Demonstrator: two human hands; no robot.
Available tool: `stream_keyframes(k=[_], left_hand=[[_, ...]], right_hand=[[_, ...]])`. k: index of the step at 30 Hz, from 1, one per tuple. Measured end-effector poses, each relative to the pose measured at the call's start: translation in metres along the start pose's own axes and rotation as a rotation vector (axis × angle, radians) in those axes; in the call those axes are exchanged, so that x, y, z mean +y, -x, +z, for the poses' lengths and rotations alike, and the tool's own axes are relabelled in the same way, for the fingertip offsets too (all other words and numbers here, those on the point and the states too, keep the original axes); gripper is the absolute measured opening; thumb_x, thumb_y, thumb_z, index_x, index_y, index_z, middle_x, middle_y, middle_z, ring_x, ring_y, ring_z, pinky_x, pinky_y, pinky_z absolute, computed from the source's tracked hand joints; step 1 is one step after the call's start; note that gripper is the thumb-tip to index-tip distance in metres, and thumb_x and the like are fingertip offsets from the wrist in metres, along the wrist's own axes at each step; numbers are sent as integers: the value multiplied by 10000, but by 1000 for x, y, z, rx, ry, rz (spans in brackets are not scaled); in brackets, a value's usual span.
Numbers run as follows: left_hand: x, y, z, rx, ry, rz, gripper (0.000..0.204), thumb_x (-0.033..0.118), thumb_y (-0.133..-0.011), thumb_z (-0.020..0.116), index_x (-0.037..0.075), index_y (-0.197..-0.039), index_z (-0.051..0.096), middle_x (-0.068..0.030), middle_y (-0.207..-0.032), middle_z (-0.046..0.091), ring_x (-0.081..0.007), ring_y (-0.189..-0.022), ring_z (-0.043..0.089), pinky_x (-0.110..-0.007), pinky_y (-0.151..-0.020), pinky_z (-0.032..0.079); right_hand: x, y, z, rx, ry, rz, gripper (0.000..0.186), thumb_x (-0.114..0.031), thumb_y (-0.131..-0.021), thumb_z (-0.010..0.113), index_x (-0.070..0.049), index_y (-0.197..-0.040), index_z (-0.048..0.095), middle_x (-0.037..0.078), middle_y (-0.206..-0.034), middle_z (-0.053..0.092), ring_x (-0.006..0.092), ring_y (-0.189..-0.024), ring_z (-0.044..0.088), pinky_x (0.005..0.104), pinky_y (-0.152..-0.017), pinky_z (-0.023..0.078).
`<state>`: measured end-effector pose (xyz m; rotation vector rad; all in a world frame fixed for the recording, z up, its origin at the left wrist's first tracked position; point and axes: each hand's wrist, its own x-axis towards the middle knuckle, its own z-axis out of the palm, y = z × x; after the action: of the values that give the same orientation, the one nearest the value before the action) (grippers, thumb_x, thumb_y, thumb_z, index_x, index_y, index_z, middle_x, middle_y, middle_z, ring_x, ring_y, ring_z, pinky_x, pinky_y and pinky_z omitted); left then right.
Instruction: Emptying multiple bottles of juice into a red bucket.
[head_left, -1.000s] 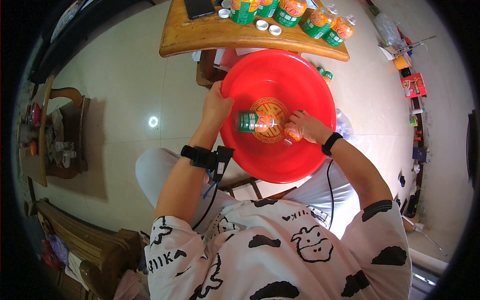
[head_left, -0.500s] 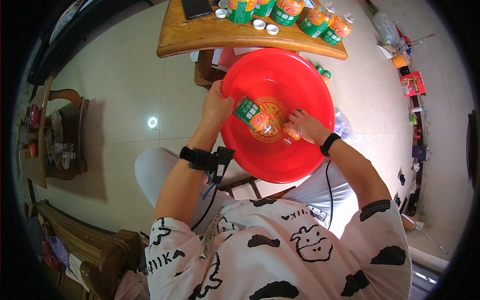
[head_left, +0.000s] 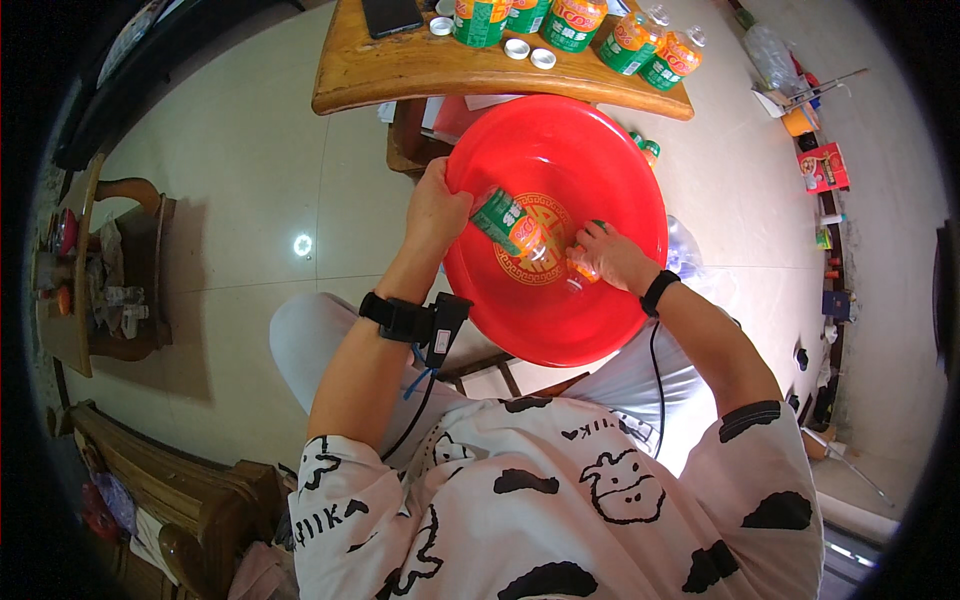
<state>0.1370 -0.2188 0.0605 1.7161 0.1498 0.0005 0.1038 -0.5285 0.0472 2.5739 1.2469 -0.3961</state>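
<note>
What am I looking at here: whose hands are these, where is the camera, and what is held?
There is no machine: a person works bare-handed. The picture comes from a fisheye camera worn on the head, looking down, so straight edges bend. The left hand grips the rim of a round, red, plastic-looking basin; the right hand holds a clear, partly hidden bottle showing some orange. A clear bottle with a green-and-orange label lies in the basin. On the brown wooden table ahead are green-and-orange bottles, round white caps and a black phone.
</note>
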Motion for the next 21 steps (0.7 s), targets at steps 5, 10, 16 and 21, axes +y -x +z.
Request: stream_keyframes(k=[5, 10, 16, 21], left_hand=[[-4, -2, 0, 7, -29, 26, 413, 45, -727, 575, 23, -1138, 563, -198, -1035, 655, -336, -984, 627, -384, -842, 478], [-3, -2, 0, 15, -40, 27, 416, 56, -728, 577, 20, -1143, 559, -204, -1030, 653, -344, -986, 624, -391, -848, 477], [9, -3, -9, -40, -156, 3, 438, 14, -733, 574, -5, -1169, 539, -166, -1055, 644, -272, -979, 618, -352, -855, 479], [-24, -18, -21, -115, -40, -7, 470, -40, -741, 552, -15, -1208, 520, -122, -1078, 635, -205, -969, 610, -317, -860, 480]], right_hand=[[-7, 1, -3, 6, 77, -31, 270, -169, -869, 499, -161, -1126, 583, 96, -1099, 542, 304, -1103, 505, 476, -926, 427], [-23, 3, -8, -124, -60, -37, 298, -155, -835, 556, -150, -1133, 573, 96, -1083, 542, 311, -1085, 515, 486, -911, 438], [-26, 2, -25, -189, -476, 30, 516, -108, -708, 702, -120, -1194, 529, 115, -1161, 524, 331, -1080, 521, 430, -930, 449], [-11, 16, -53, 33, -988, 113, 722, -132, -638, 794, -98, -1276, 458, 148, -1257, 498, 307, -1163, 503, 411, -997, 415]])
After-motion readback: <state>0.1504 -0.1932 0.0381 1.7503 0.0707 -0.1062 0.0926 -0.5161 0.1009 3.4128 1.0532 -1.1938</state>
